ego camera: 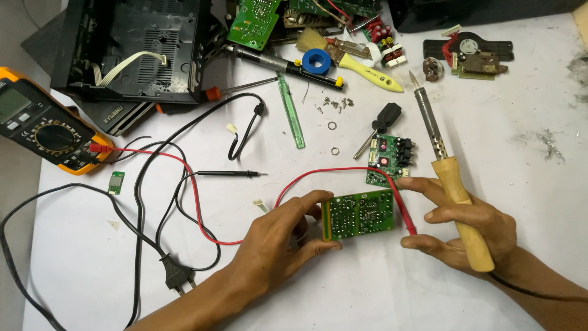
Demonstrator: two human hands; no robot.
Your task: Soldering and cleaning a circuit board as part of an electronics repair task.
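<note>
My left hand (278, 239) pinches the left edge of a green circuit board (359, 213), held with its solder side up just above the white table (527, 141). My right hand (465, 230) grips a soldering iron (453, 184) by its wooden handle, the metal tip pointing away toward the back. The same hand's fingers also hold a red multimeter probe (401, 205) against the board's right edge. The red lead runs left to an orange multimeter (43, 122).
A black probe (229, 174) lies left of the board. A small green board (389, 159) and a screwdriver (381, 122) lie behind it. Loose screws (334, 104), a brush (349, 56), a blue tape roll (316, 61), a black casing (135, 49) and a mains plug (176, 274) lie around.
</note>
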